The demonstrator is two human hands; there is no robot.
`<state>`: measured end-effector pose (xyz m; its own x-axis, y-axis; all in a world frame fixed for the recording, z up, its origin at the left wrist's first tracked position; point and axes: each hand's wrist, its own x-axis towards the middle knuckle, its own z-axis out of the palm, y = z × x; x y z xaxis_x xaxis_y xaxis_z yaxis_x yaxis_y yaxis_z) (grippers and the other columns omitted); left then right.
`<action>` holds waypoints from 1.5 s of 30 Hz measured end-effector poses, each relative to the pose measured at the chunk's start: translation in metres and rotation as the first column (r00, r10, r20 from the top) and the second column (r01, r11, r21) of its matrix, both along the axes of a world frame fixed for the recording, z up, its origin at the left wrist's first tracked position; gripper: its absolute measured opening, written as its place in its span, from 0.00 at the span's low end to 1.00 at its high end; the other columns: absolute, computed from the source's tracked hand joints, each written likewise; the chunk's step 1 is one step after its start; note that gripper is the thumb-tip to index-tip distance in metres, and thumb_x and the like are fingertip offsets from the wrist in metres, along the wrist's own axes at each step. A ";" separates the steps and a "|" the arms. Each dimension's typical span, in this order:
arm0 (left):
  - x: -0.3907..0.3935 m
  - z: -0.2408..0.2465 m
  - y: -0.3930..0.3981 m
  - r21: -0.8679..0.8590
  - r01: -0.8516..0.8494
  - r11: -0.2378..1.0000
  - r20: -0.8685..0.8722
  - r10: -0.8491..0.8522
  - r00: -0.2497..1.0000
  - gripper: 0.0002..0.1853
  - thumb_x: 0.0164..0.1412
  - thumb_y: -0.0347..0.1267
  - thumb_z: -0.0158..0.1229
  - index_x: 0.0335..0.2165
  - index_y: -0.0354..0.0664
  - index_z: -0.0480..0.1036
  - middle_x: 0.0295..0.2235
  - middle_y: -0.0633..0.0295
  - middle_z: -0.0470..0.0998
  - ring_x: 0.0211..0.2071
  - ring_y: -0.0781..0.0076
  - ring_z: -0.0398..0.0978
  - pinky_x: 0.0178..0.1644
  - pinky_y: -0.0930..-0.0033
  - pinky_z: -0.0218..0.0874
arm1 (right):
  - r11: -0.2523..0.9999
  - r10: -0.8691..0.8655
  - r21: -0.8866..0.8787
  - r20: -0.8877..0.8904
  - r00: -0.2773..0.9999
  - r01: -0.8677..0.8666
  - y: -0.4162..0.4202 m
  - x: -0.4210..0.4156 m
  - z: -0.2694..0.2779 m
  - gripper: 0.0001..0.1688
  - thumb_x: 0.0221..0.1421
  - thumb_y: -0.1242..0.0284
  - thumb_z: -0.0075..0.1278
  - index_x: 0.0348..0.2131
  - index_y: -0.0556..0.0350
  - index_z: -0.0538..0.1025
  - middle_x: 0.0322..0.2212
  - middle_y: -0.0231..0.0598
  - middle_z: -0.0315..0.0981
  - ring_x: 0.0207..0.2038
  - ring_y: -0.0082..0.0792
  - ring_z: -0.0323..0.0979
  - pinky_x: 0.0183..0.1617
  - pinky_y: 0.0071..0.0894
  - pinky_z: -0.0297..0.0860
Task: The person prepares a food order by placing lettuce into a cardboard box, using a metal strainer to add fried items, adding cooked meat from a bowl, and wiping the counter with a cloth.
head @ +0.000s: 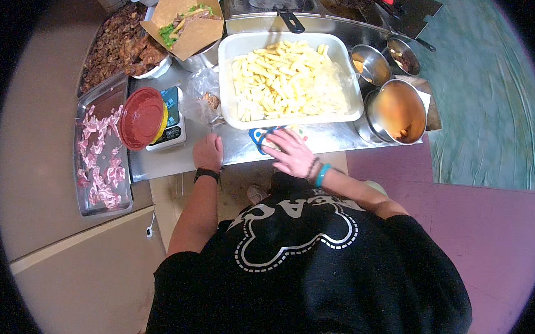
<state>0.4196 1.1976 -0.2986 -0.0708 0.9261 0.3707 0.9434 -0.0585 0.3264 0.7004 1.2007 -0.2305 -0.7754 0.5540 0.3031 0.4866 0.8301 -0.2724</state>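
My right hand (291,153) lies palm down on a patterned cloth (257,134) at the front of the steel counter (245,153), its fingers a little apart. The palm covers much of the cloth. My left hand (207,152) rests curled at the counter's front edge; nothing shows in it. Beyond both hands stands a white plastic tub (292,122) of crinkle-cut fries (285,78). A clear plastic bag (199,94) with some brown food inside lies past my left hand. Left of that hand is a digital kitchen scale (175,136), partly under red bowls (142,116).
A metal tray (127,201) of raw meat strips (101,182) stands at left, below cooked meat (116,35). An open cardboard box (176,6) holds a filled sandwich or wrap. Steel pots (371,64) of seasoning stand at right. A fryer (274,15) lies behind the tub.
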 end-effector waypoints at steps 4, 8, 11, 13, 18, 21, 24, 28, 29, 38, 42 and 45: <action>0.000 0.004 0.001 -0.010 -0.011 1.000 -0.014 0.011 1.000 0.07 0.50 0.35 0.52 0.24 0.45 0.65 0.20 0.57 0.70 0.24 0.55 0.69 0.29 0.56 0.59 | 0.988 -0.149 0.048 0.122 0.981 0.144 0.007 -0.023 -0.015 0.30 0.44 0.66 0.49 0.50 0.44 0.64 0.53 0.41 0.54 0.56 0.41 0.51 0.59 0.48 0.46; -0.002 -0.001 0.001 -0.050 -0.019 0.999 0.000 0.019 1.000 0.07 0.50 0.35 0.52 0.24 0.45 0.65 0.21 0.58 0.70 0.25 0.56 0.69 0.30 0.57 0.59 | 0.980 -0.199 0.068 0.217 0.956 0.189 0.010 0.000 -0.027 0.28 0.46 0.71 0.45 0.50 0.41 0.63 0.53 0.38 0.56 0.56 0.39 0.52 0.61 0.46 0.44; -0.001 0.004 -0.001 -0.072 -0.034 0.997 0.007 0.035 0.999 0.07 0.50 0.35 0.51 0.23 0.44 0.66 0.21 0.58 0.70 0.26 0.57 0.69 0.30 0.57 0.59 | 0.940 -0.338 0.053 0.254 0.906 0.336 0.008 0.040 -0.032 0.29 0.45 0.74 0.44 0.50 0.41 0.64 0.52 0.37 0.57 0.56 0.37 0.53 0.59 0.47 0.45; 0.001 0.014 -0.002 -0.085 -0.040 0.996 0.011 0.042 0.999 0.08 0.50 0.35 0.51 0.22 0.44 0.66 0.22 0.58 0.71 0.27 0.56 0.69 0.31 0.56 0.59 | 0.893 -0.446 0.058 0.240 0.862 0.446 0.006 0.071 -0.030 0.28 0.44 0.75 0.45 0.49 0.43 0.65 0.51 0.38 0.58 0.55 0.38 0.54 0.58 0.48 0.47; 0.005 0.025 -0.001 -0.139 -0.044 0.989 0.074 0.054 0.996 0.08 0.50 0.34 0.50 0.21 0.42 0.66 0.22 0.57 0.71 0.28 0.55 0.69 0.31 0.55 0.59 | 0.801 -0.599 0.076 0.145 0.788 0.594 0.008 0.116 -0.030 0.23 0.45 0.72 0.46 0.46 0.43 0.67 0.48 0.40 0.60 0.54 0.41 0.54 0.58 0.51 0.46; 0.006 0.030 0.000 -0.153 -0.035 0.988 0.067 0.046 0.997 0.08 0.50 0.34 0.50 0.21 0.42 0.66 0.22 0.56 0.71 0.28 0.55 0.69 0.32 0.55 0.59 | 0.775 -0.632 0.054 0.082 0.771 0.629 0.012 0.112 -0.037 0.20 0.45 0.73 0.47 0.42 0.47 0.69 0.46 0.43 0.61 0.52 0.44 0.55 0.57 0.50 0.48; 0.006 0.032 0.002 -0.148 -0.011 0.989 0.058 0.020 0.998 0.08 0.50 0.34 0.50 0.21 0.41 0.66 0.22 0.55 0.71 0.28 0.54 0.68 0.32 0.55 0.59 | 0.797 -0.603 0.002 -0.051 0.796 0.604 0.014 0.100 -0.041 0.18 0.45 0.77 0.46 0.40 0.52 0.70 0.44 0.44 0.63 0.51 0.47 0.56 0.55 0.46 0.51; 0.006 0.033 0.003 -0.169 0.000 0.986 0.055 0.009 0.998 0.08 0.50 0.33 0.49 0.21 0.41 0.66 0.22 0.55 0.71 0.28 0.54 0.68 0.33 0.55 0.59 | 0.878 -0.470 -0.109 -0.022 0.882 0.465 0.008 0.056 -0.047 0.19 0.44 0.75 0.46 0.40 0.53 0.70 0.47 0.44 0.61 0.54 0.46 0.54 0.58 0.46 0.49; 0.006 0.032 0.003 -0.161 -0.006 0.987 0.057 0.015 0.998 0.08 0.50 0.33 0.49 0.21 0.41 0.66 0.22 0.55 0.71 0.28 0.54 0.68 0.33 0.55 0.59 | 0.899 -0.426 -0.119 -0.011 0.905 0.422 0.006 0.044 -0.036 0.19 0.45 0.74 0.46 0.41 0.53 0.69 0.48 0.44 0.60 0.54 0.47 0.53 0.58 0.46 0.48; 0.004 0.033 0.003 -0.198 -0.028 0.980 0.020 0.033 0.999 0.09 0.50 0.34 0.50 0.21 0.41 0.67 0.22 0.55 0.71 0.27 0.53 0.69 0.31 0.55 0.59 | 0.960 -0.280 0.025 0.126 0.952 0.279 0.022 0.063 -0.008 0.31 0.42 0.66 0.51 0.49 0.45 0.65 0.45 0.41 0.60 0.49 0.41 0.59 0.54 0.42 0.53; 0.004 0.026 0.002 -0.173 -0.038 0.984 0.035 0.045 0.998 0.08 0.50 0.34 0.50 0.21 0.41 0.67 0.22 0.55 0.71 0.27 0.54 0.69 0.31 0.54 0.59 | 0.964 -0.267 0.015 0.129 0.955 0.267 0.024 0.063 -0.011 0.33 0.40 0.65 0.52 0.49 0.45 0.64 0.45 0.40 0.60 0.48 0.39 0.59 0.53 0.42 0.53; 0.004 0.024 0.001 -0.138 -0.034 0.990 0.063 0.043 0.997 0.08 0.50 0.34 0.50 0.22 0.41 0.66 0.22 0.55 0.71 0.27 0.54 0.69 0.31 0.54 0.59 | 0.961 -0.268 -0.038 0.118 0.956 0.274 0.024 0.066 -0.015 0.30 0.40 0.67 0.52 0.47 0.49 0.66 0.45 0.43 0.61 0.51 0.42 0.57 0.54 0.45 0.51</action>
<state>0.4233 1.1988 -0.2747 -0.1274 0.9639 0.2337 0.9202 0.0270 0.3905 0.7662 1.2243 -0.2459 -0.6212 0.7608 0.1878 0.7206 0.6488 -0.2445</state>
